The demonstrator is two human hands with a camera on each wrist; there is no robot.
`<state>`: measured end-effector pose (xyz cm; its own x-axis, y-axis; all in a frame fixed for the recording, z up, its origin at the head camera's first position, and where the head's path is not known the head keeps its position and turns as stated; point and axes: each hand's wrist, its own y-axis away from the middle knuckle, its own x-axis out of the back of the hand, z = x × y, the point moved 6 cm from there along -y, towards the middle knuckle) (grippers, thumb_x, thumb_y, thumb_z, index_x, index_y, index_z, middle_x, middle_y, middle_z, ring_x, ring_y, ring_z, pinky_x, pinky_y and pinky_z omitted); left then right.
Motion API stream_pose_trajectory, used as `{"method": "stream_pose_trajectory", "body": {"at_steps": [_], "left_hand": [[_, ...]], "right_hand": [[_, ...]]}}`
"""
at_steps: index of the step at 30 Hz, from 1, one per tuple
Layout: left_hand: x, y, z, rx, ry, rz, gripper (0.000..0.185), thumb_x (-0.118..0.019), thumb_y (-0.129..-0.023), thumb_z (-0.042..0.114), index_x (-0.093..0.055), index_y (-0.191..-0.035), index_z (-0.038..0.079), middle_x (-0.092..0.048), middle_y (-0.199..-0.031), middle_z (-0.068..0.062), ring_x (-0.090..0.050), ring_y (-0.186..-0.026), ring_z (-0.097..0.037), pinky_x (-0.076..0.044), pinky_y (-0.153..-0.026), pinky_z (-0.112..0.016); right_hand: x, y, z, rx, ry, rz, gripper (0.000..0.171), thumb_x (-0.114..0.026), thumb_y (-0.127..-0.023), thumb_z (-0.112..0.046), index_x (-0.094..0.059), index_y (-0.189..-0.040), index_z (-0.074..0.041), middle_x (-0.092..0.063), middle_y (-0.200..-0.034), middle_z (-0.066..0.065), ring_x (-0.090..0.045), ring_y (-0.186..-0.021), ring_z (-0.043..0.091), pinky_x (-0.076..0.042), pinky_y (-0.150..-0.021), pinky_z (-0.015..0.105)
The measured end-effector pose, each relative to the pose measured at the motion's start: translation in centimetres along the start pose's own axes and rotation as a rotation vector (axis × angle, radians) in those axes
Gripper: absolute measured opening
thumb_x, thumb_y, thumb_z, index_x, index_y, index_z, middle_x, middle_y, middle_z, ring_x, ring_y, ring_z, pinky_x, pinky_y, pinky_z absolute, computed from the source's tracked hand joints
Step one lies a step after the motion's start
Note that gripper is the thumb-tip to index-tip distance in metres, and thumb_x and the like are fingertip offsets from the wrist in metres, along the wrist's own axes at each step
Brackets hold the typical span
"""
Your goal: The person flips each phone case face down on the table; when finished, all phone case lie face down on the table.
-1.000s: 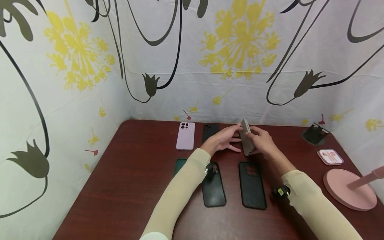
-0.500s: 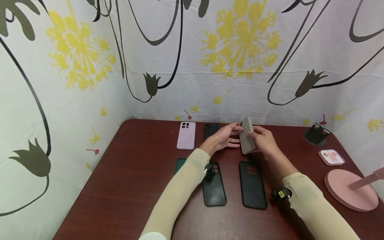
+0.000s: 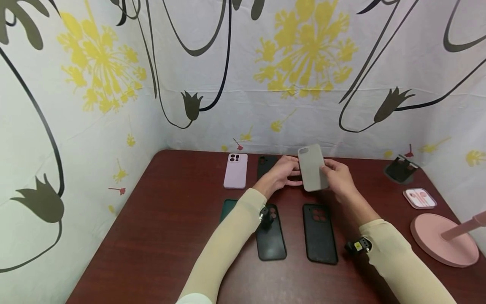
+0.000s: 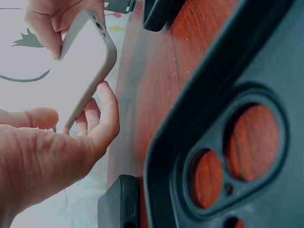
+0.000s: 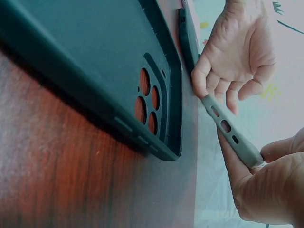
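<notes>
Our right hand (image 3: 339,177) pinches the grey phone case (image 3: 312,167) along its right edge, thumb in front and fingers curled behind, holding it up off the table (image 3: 159,236) with its smooth back facing us and the camera cutout at the top left corner. Our left hand (image 3: 281,172) sits just beside it with fingers relaxed and fairly straight, fingertips (image 4: 108,97) touching the case's left edge but not wrapped round it. The right wrist view shows the same thing from the side: the case's thin edge (image 5: 231,133) with its button slots, pinched low down by the right hand (image 5: 268,185), and the left hand (image 5: 237,57) open above it.

Flat on the table below the hands lie two black cases, the left black case (image 3: 270,233) under our left wrist and the right black case (image 3: 319,233) next to it. A dark green case (image 3: 228,209) peeks out from under the left sleeve. Further back sit a pink case (image 3: 236,170) and another dark case (image 3: 265,165), side by side near the wall.

Off to the right there's a pink round stand base (image 3: 442,240), a small box of pink earphones (image 3: 419,198) and a black phone holder (image 3: 398,169).
</notes>
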<state>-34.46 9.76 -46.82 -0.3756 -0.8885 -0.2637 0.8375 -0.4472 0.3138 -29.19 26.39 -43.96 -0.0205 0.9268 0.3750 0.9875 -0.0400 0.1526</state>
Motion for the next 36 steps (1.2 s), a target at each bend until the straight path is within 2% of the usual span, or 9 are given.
{"method": "stream_pose_trajectory", "body": {"at_steps": [6, 13, 18, 22, 25, 28, 31, 36], "left_hand": [[-0.1, -0.1, 0.1, -0.045, -0.085, 0.074, 0.045, -0.056, -0.108, 0.007, -0.044, -0.151, 0.004, -0.059, -0.133, -0.016, -0.065, -0.123, -0.038, -0.064, -0.096, -0.055], [0.0, -0.2, 0.3, -0.082, -0.130, 0.136, 0.040, -0.061, -0.104, 0.005, -0.054, -0.143, 0.006, -0.065, -0.115, -0.011, -0.068, -0.114, -0.032, -0.067, -0.089, -0.052], [0.6, -0.3, 0.4, -0.085, -0.179, 0.139, 0.033, -0.063, -0.104, 0.006, -0.059, -0.136, 0.011, -0.066, -0.116, -0.011, -0.069, -0.111, -0.027, -0.067, -0.085, -0.051], [1.3, -0.1, 0.6, -0.084, -0.245, 0.142, 0.031, -0.061, -0.105, 0.008, -0.059, -0.135, 0.012, -0.064, -0.122, -0.013, -0.068, -0.114, -0.032, -0.068, -0.083, -0.049], [1.7, 0.1, 0.7, -0.072, -0.275, 0.162, 0.029, -0.061, -0.105, 0.007, -0.059, -0.133, 0.012, -0.063, -0.124, -0.013, -0.068, -0.114, -0.035, -0.068, -0.081, -0.049], [1.6, 0.0, 1.0, -0.073, -0.304, 0.180, 0.028, -0.062, -0.104, 0.006, -0.059, -0.132, 0.013, -0.064, -0.121, -0.013, -0.069, -0.112, -0.036, -0.068, -0.079, -0.049], [1.1, -0.3, 1.4, -0.091, -0.342, 0.193, 0.029, -0.063, -0.104, 0.005, -0.060, -0.132, 0.011, -0.064, -0.116, -0.013, -0.070, -0.112, -0.037, -0.068, -0.079, -0.050], [1.0, -0.6, 1.7, -0.110, -0.379, 0.228, 0.028, -0.064, -0.103, 0.003, -0.062, -0.131, 0.007, -0.062, -0.116, -0.015, -0.068, -0.118, -0.039, -0.068, -0.078, -0.051]], "right_hand": [[0.3, 0.0, 0.4, 0.016, 0.024, -0.015, 0.054, -0.040, -0.115, -0.030, -0.042, -0.159, 0.001, -0.054, -0.145, 0.029, -0.063, -0.098, 0.009, -0.062, -0.076, 0.026], [0.4, -0.4, 1.0, 0.030, 0.027, -0.034, 0.055, -0.041, -0.115, -0.030, -0.040, -0.159, 0.003, -0.055, -0.142, 0.029, -0.063, -0.096, 0.007, -0.061, -0.075, 0.024], [0.1, -0.5, 1.4, 0.017, -0.014, -0.068, 0.055, -0.044, -0.114, -0.027, -0.039, -0.158, 0.005, -0.055, -0.144, 0.032, -0.067, -0.094, 0.005, -0.064, -0.076, 0.028], [0.0, -0.8, 1.6, 0.003, 0.030, -0.073, 0.054, -0.055, -0.111, -0.027, -0.046, -0.156, 0.002, -0.059, -0.145, 0.032, -0.072, -0.093, 0.004, -0.067, -0.080, 0.032], [0.0, -1.3, 1.7, -0.018, 0.074, -0.068, 0.054, -0.062, -0.108, -0.029, -0.052, -0.153, -0.001, -0.062, -0.144, 0.030, -0.075, -0.098, 0.008, -0.068, -0.085, 0.038], [0.3, -1.7, 1.7, -0.031, 0.100, -0.056, 0.052, -0.065, -0.107, -0.028, -0.055, -0.150, -0.001, -0.064, -0.142, 0.030, -0.076, -0.107, 0.018, -0.067, -0.088, 0.042], [0.7, -2.0, 1.8, -0.035, 0.122, -0.037, 0.050, -0.067, -0.105, -0.025, -0.058, -0.146, 0.001, -0.064, -0.141, 0.031, -0.075, -0.114, 0.027, -0.067, -0.089, 0.043], [0.7, -2.5, 1.9, -0.027, 0.156, -0.014, 0.048, -0.068, -0.105, -0.023, -0.060, -0.143, 0.004, -0.064, -0.139, 0.032, -0.074, -0.117, 0.034, -0.067, -0.087, 0.043]]}}
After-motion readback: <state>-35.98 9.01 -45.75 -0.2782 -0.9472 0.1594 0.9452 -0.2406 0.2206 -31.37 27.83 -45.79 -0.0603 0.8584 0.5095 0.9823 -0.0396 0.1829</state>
